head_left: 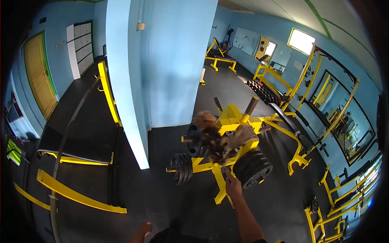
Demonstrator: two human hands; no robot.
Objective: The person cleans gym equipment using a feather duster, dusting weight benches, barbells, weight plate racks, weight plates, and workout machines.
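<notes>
My right hand (233,185) is closed around the handle of a feather duster (211,135), whose brown, blurred feathers are up against a yellow weight plate rack (230,117). Black weight plates (253,167) hang on the rack's right side, close to that hand. More plates (181,168) sit on its left pegs. A greyish-brown piece, perhaps a cloth (242,137), lies on the rack beside the feathers. Low at the bottom edge, my left hand (142,231) shows only in part, away from the rack; its fingers are too little seen to judge.
A blue pillar (174,65) stands ahead, left of the rack. To the left are a black bench (77,146), a long barbell (75,115) and yellow frames. On the right stand a yellow bench (287,121), a row of dumbbells (262,92) and a wall mirror (344,117).
</notes>
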